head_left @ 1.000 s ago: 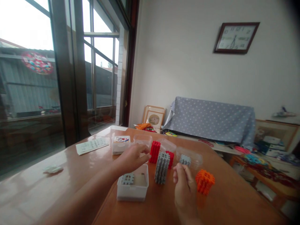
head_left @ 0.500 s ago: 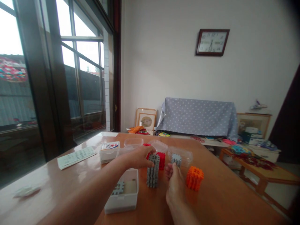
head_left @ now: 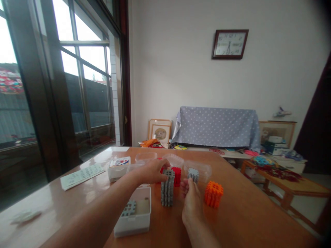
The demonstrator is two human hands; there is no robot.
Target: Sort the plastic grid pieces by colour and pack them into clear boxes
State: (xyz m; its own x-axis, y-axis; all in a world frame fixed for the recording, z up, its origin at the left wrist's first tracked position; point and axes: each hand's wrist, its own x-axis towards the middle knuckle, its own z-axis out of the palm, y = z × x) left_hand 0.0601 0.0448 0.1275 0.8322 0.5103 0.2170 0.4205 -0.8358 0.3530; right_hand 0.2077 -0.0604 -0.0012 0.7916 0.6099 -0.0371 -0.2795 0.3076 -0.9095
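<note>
My left hand [head_left: 156, 171] closes thumb and fingers around the top of a tall stack of dark grey notched plastic tiles [head_left: 167, 193], which stands on the table. My right hand [head_left: 190, 194] is closed, its thumb pressed on a few lighter grey notched tiles [head_left: 192, 174] held up just to the right of that stack. Red notched pieces [head_left: 176, 176] show behind the grey stack, partly covered by my left hand. An orange block of notched tiles [head_left: 214, 194] stands right of my right hand. Below my left forearm is an uncovered white plastic box [head_left: 132, 227] with a grey tile [head_left: 129, 208] inside.
Several clear plastic containers [head_left: 198, 169] lie behind my hands. A lidded white box [head_left: 119, 168] and a written sheet of paper [head_left: 82, 176] are at the left, with a small pale packet [head_left: 25, 217] nearer. A low wooden table [head_left: 284, 175] stands beyond the right edge.
The whole view has shifted slightly. My left hand stays at the top of the dark grey stack, whose top looks a little shifted. My right hand still holds the lighter tiles.
</note>
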